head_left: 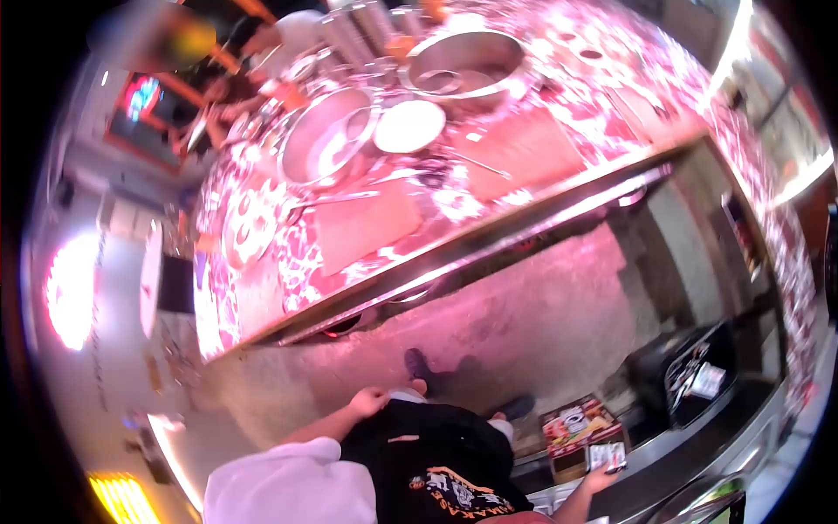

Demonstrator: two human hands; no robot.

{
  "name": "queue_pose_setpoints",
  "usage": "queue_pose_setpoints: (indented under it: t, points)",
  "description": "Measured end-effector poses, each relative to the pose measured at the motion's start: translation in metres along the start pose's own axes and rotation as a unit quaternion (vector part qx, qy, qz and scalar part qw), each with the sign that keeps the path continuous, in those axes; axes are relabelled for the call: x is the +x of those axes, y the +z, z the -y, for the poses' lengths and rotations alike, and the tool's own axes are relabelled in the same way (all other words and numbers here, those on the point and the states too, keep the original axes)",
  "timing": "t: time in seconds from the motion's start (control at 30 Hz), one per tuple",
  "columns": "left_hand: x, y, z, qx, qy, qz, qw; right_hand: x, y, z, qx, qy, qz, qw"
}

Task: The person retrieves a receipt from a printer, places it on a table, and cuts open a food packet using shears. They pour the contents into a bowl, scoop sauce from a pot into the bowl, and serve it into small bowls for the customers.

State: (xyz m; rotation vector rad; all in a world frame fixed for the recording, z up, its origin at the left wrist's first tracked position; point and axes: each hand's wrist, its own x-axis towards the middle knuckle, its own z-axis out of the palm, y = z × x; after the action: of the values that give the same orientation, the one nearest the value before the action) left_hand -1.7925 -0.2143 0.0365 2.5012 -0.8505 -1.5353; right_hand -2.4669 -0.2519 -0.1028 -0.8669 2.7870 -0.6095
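My left hand (370,402) hangs beside the black apron (436,445), its fingers curled in with nothing visible in them. Down at the lower right, my right hand (601,478) grips a small white printed packet (607,456). That packet is just over the front of a printed cardboard box (583,423), and the box's contents cannot be made out. To the right of the box is a black bin-like container (685,371) with another white packet (707,381) in or on it.
Ahead stands a pink-lit patterned counter (436,205) with a wood-coloured edge. It carries a large round pot (467,65), a second metal pot (327,135), a white plate (408,127) and place mats (367,227). People (262,44) are at the far left side.
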Motion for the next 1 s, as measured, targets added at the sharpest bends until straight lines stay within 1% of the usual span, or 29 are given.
queue_pose_setpoints:
  t: [0.03, 0.07, 0.1, 0.13, 0.17, 0.2, 0.23, 0.27, 0.3, 0.33, 0.37, 0.4, 0.43, 0.47, 0.53, 0.57, 0.6, 0.63, 0.67, 0.7, 0.77, 0.8, 0.87, 0.9, 0.97, 1.0]
  points:
    - [0.014, -0.009, -0.009, 0.004, 0.052, 0.016, 0.999, -0.019, -0.029, 0.048, 0.027, 0.009, -0.022, 0.999]
    - [0.022, -0.021, -0.021, 0.010, 0.139, -0.015, 0.990, -0.030, -0.041, 0.066, 0.041, -0.023, -0.039, 0.998]
    - [0.025, -0.031, -0.034, 0.016, 0.218, -0.046, 0.975, -0.037, -0.042, 0.077, 0.077, -0.035, -0.050, 0.995]
    - [0.028, -0.047, -0.047, -0.006, 0.221, -0.019, 0.975, -0.064, -0.069, 0.136, 0.044, -0.035, -0.002, 0.998]
    - [0.031, -0.068, -0.061, -0.022, 0.228, 0.011, 0.973, -0.095, -0.084, 0.190, 0.047, -0.061, 0.012, 0.997]
    - [0.024, -0.091, -0.074, -0.045, 0.309, -0.019, 0.950, -0.094, -0.058, 0.177, 0.018, -0.256, -0.005, 0.966]
    - [0.018, -0.113, -0.085, -0.062, 0.345, -0.037, 0.936, -0.109, -0.040, 0.198, 0.127, -0.298, 0.050, 0.945]
    - [0.011, -0.133, -0.097, -0.082, 0.367, -0.060, 0.925, -0.161, -0.058, 0.278, 0.081, -0.282, 0.117, 0.949]
    - [-0.013, -0.172, -0.118, -0.041, 0.353, -0.030, 0.934, -0.218, -0.080, 0.367, 0.030, -0.269, 0.182, 0.945]
    - [-0.025, -0.194, -0.122, -0.039, 0.430, -0.094, 0.897, -0.241, -0.059, 0.395, 0.109, -0.333, 0.252, 0.902]
    - [-0.033, -0.216, -0.125, -0.034, 0.503, -0.162, 0.848, -0.295, -0.081, 0.471, 0.115, -0.323, 0.400, 0.850]
    - [-0.051, -0.242, -0.135, -0.019, 0.535, -0.218, 0.816, -0.316, -0.057, 0.491, 0.043, -0.583, 0.272, 0.764]
    - [-0.069, -0.268, -0.140, -0.002, 0.563, -0.273, 0.780, -0.369, -0.078, 0.549, 0.044, -0.619, 0.319, 0.716]
    - [-0.085, -0.290, -0.136, -0.009, 0.558, -0.274, 0.783, -0.404, -0.082, 0.587, 0.090, -0.698, 0.320, 0.634]
    - [-0.098, -0.325, -0.129, 0.026, 0.584, -0.317, 0.747, -0.458, -0.092, 0.648, 0.089, -0.765, 0.403, 0.495]
    - [-0.093, -0.335, -0.119, 0.011, 0.568, -0.258, 0.782, -0.479, -0.102, 0.671, 0.083, -0.784, 0.408, 0.461]
    - [-0.091, -0.347, -0.105, 0.080, 0.525, -0.246, 0.811, -0.496, -0.111, 0.691, 0.077, -0.801, 0.413, 0.427]
    - [-0.094, -0.356, -0.091, 0.043, 0.525, -0.312, 0.791, -0.506, -0.115, 0.708, 0.090, -0.804, 0.428, 0.403]
    - [-0.100, -0.367, -0.087, -0.015, 0.538, -0.379, 0.752, -0.513, -0.116, 0.723, 0.105, -0.806, 0.442, 0.379]
    - [-0.105, -0.380, -0.080, -0.023, 0.535, -0.341, 0.772, -0.518, -0.112, 0.733, 0.102, -0.804, 0.436, 0.393]
    - [-0.122, -0.392, -0.092, -0.011, 0.527, -0.358, 0.771, -0.521, -0.104, 0.749, 0.124, -0.775, 0.502, 0.362]
    - [-0.115, -0.392, -0.091, -0.013, 0.529, -0.354, 0.772, -0.522, -0.101, 0.756, 0.122, -0.773, 0.503, 0.366]
    - [-0.102, -0.392, -0.087, 0.020, 0.477, -0.343, 0.809, -0.522, -0.094, 0.770, 0.091, -0.755, 0.557, 0.335]
    - [-0.101, -0.394, -0.090, 0.020, 0.473, -0.342, 0.812, -0.519, -0.091, 0.780, 0.091, -0.752, 0.561, 0.333]
    - [-0.101, -0.402, -0.098, -0.153, 0.409, -0.263, 0.860, -0.506, -0.084, 0.806, 0.093, -0.722, 0.636, 0.257]
    - [-0.102, -0.403, -0.099, -0.243, 0.363, -0.197, 0.878, -0.494, -0.080, 0.819, 0.091, -0.718, 0.650, 0.232]
